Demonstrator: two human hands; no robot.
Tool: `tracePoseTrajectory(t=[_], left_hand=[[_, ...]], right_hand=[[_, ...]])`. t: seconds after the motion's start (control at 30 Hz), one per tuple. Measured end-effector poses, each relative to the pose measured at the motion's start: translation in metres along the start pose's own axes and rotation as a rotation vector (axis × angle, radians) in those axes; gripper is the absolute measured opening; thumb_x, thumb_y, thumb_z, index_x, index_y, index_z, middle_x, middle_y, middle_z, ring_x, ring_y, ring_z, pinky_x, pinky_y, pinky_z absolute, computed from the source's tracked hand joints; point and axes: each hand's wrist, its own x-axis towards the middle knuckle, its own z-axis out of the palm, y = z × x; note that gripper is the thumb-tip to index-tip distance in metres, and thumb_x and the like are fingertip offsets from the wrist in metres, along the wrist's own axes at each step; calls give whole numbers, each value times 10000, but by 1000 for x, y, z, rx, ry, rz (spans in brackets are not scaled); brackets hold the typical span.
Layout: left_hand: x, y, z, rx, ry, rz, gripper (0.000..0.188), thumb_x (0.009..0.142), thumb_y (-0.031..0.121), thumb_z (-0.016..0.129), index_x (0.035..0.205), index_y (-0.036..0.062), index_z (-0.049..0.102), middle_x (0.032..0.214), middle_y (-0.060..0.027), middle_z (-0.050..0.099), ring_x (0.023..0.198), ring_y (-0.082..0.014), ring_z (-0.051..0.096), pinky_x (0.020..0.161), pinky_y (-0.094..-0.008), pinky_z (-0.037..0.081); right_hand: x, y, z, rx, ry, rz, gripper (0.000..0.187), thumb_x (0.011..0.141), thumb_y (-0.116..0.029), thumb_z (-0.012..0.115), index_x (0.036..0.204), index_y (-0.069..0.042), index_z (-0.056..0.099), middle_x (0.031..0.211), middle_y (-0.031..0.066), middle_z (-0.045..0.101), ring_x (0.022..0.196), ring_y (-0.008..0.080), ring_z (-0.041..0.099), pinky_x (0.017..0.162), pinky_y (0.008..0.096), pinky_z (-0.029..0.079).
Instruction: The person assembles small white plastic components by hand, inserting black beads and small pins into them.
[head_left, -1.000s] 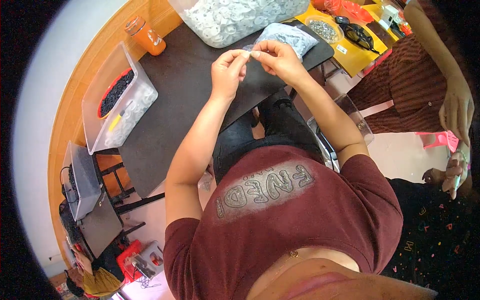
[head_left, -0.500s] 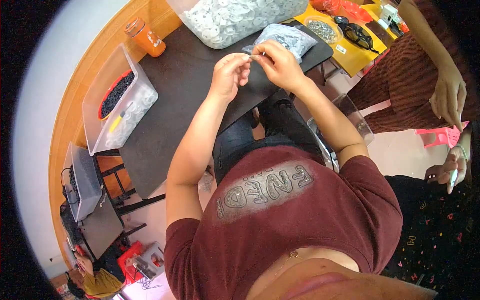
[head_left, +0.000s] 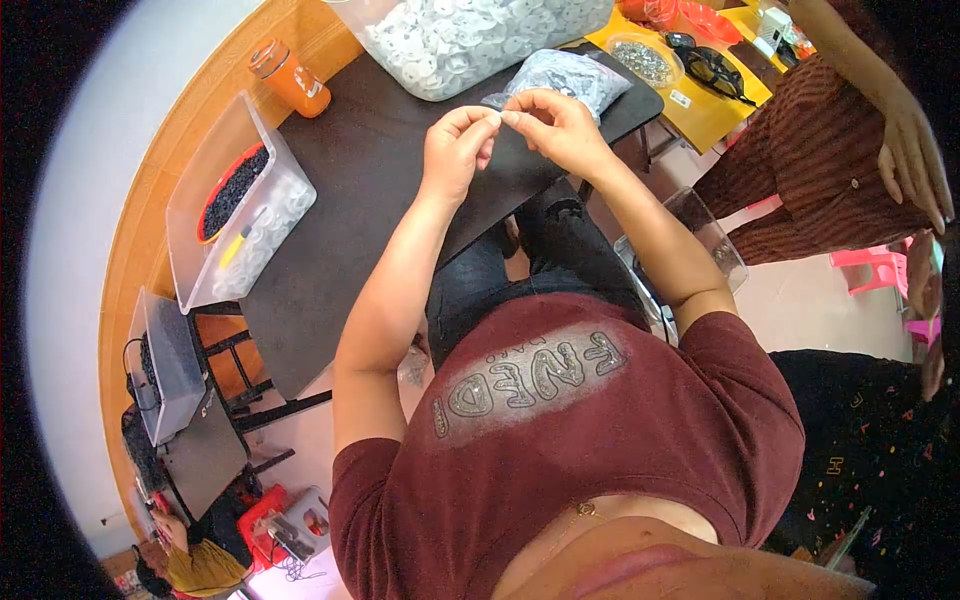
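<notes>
Over the dark table [head_left: 340,200], my left hand [head_left: 460,148] and my right hand [head_left: 560,130] meet fingertip to fingertip. Both are closed in a pinch, and whatever sits between the fingertips is too small to make out. Just behind my right hand lies a clear plastic bag [head_left: 580,80] of greyish pieces. Beyond my hands stands a large clear bin [head_left: 430,85] heaped with white, translucent round plastic parts.
On the left, a clear bin [head_left: 180,250] holds a red-rimmed bowl [head_left: 208,225] of black bits, white parts and a yellow-handled tool [head_left: 233,248]. An orange bottle [head_left: 295,85] stands behind it. A yellow table [head_left: 700,105] and another person's hand [head_left: 910,165] are to the right.
My fingers have shifted slightly, with my left fingers curled in more tightly and both hands still together. At the right, the other people's hands have moved toward the picture's edge.
</notes>
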Motion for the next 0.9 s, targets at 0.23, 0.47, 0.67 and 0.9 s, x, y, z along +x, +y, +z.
tracePoseTrajectory(t=[0.23, 0.47, 0.67, 0.9], left_hand=[[0, -1, 0, 79, -15, -7, 135, 937, 177, 647, 932, 42, 658, 685, 16, 560, 544, -55, 483, 470, -199, 372], [0, -7, 2, 166, -22, 25, 145, 941, 189, 650, 937, 44, 643, 651, 35, 545, 531, -39, 475, 475, -192, 365], [-1, -5, 5, 229, -31, 42, 143, 951, 191, 636, 931, 50, 637, 656, 40, 547, 533, -35, 475, 477, -193, 367], [-2, -5, 6, 241, -30, 35, 137, 958, 189, 621, 932, 54, 634, 661, 25, 545, 535, -48, 462, 485, -198, 363]], right_hand=[[-6, 2, 0, 28, 4, 69, 225, 914, -261, 698, 1006, -56, 686, 713, -41, 608, 596, 36, 530, 497, 204, 402], [-12, 8, 1, 101, 35, 76, 233, 915, -254, 699, 1009, -42, 679, 692, -39, 588, 569, 38, 515, 472, 199, 381], [-12, 2, -5, 212, -22, 198, 232, 918, -239, 692, 1021, -32, 668, 661, -29, 568, 525, 38, 484, 454, 197, 350], [-14, 3, 1, 179, -18, 159, 205, 950, -255, 640, 991, -54, 619, 631, -30, 545, 509, 40, 468, 449, 202, 337]])
